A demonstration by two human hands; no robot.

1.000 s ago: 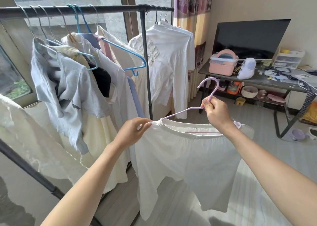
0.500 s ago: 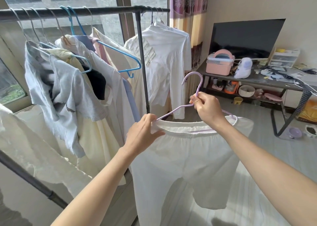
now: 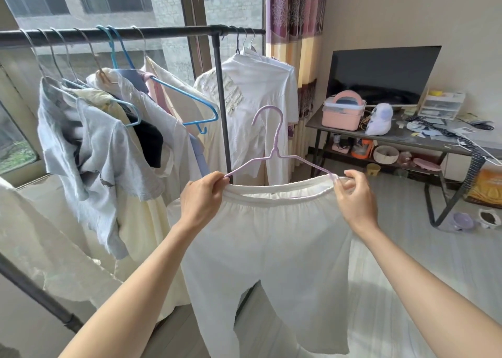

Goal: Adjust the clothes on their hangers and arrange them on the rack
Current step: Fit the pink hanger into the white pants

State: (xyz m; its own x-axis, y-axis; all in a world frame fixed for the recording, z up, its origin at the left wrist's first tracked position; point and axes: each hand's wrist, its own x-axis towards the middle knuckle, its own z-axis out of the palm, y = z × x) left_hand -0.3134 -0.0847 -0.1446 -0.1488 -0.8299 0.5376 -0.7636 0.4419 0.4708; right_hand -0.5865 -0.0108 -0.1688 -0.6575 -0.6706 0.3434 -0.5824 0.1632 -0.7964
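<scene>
White trousers hang by their elastic waistband from a lilac hanger in front of me. My left hand pinches the waistband at the hanger's left end. At the hanger's right end my right hand pinches the waistband. The hanger's hook stands upright and free. Behind it runs the black rack bar, with several garments on hangers: a grey T-shirt, cream clothes, and a white shirt past the rack's upright post.
An empty blue hanger hangs among the clothes. To the right stands a low table with a pink box, a TV and clutter. A curtain and a window lie behind the rack. The rack's lower bar crosses at bottom left.
My right hand let go of the hanger's neck and moved to the right end of the waistband. The hanger now sits level with its hook upright.
</scene>
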